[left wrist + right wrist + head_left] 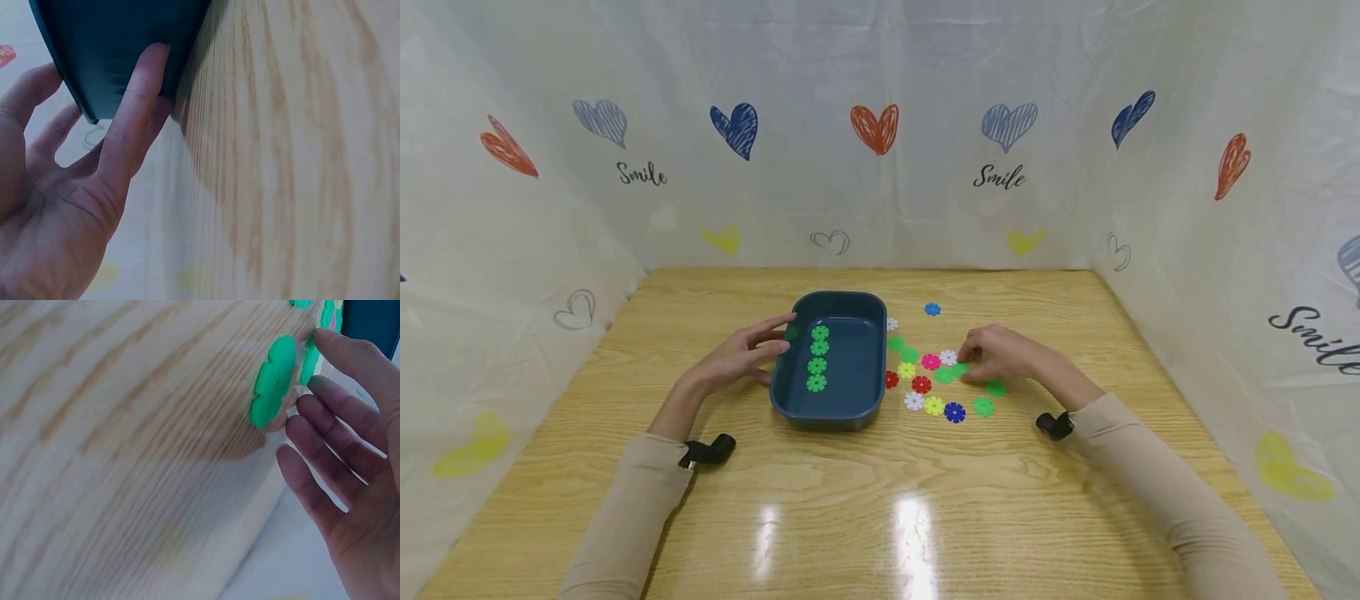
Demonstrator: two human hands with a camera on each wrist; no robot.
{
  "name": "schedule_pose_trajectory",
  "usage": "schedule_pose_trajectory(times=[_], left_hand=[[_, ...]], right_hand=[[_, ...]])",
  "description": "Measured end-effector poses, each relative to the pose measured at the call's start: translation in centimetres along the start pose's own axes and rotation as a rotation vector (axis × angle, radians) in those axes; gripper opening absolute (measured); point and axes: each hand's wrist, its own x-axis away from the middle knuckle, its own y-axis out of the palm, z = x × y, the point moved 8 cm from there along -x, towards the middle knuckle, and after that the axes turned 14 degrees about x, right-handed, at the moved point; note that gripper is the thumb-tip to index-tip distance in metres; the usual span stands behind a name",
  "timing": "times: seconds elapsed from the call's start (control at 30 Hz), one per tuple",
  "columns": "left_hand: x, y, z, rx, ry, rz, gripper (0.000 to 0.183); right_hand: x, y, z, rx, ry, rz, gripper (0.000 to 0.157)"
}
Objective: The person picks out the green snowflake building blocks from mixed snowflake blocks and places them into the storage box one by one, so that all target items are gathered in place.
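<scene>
A dark blue plastic tray (827, 412) stands on the table with several green snowflake discs (817, 366) in a column along its left side. My left hand (741, 358) rests against the tray's left outer wall, fingers extended; the left wrist view shows the fingers (134, 112) touching that wall (119, 44). To the right of the tray, my right hand (1000, 352) pinches a green snowflake disc (960, 369) between thumb and fingertips at the table. In the right wrist view, that disc (308, 359) sits between thumb and index finger, with another green disc (275, 381) near the fingers.
Loose snowflake discs lie right of the tray: red (921, 384), pink (931, 362), yellow (934, 406), white (913, 401), dark blue (955, 412) and more green (983, 407). A lighter blue disc (932, 309) lies farther back. A printed curtain (880, 200) encloses the table (850, 508).
</scene>
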Motion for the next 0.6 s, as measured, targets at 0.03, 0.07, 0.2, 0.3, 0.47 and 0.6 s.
schedule_pose_trajectory(times=[0.03, 0.07, 0.2, 0.3, 0.47, 0.6], left_hand=[[0.00, 0.01, 0.01, 0.001, 0.000, -0.001, 0.064], [0.00, 0.02, 0.02, 0.001, 0.001, -0.001, 0.064], [0.03, 0.08, 0.05, 0.007, 0.002, -0.006, 0.064], [-0.02, 0.11, 0.04, 0.009, 0.000, -0.007, 0.064], [0.02, 0.12, 0.09, -0.001, 0.004, -0.002, 0.063], [0.08, 0.12, 0.12, -0.006, 0.012, -0.004, 0.063]], right_hand=[[-0.03, 0.03, 0.02, 0.004, 0.003, -0.002, 0.025], [-0.05, 0.06, 0.04, 0.006, 0.007, -0.005, 0.025], [-0.16, 0.09, 0.14, 0.004, 0.018, -0.016, 0.024], [-0.22, 0.05, 0.17, 0.022, 0.007, -0.016, 0.024], [-0.32, 0.14, 0.23, 0.048, -0.013, -0.012, 0.025], [-0.30, 0.25, 0.35, 0.038, -0.004, -0.024, 0.026]])
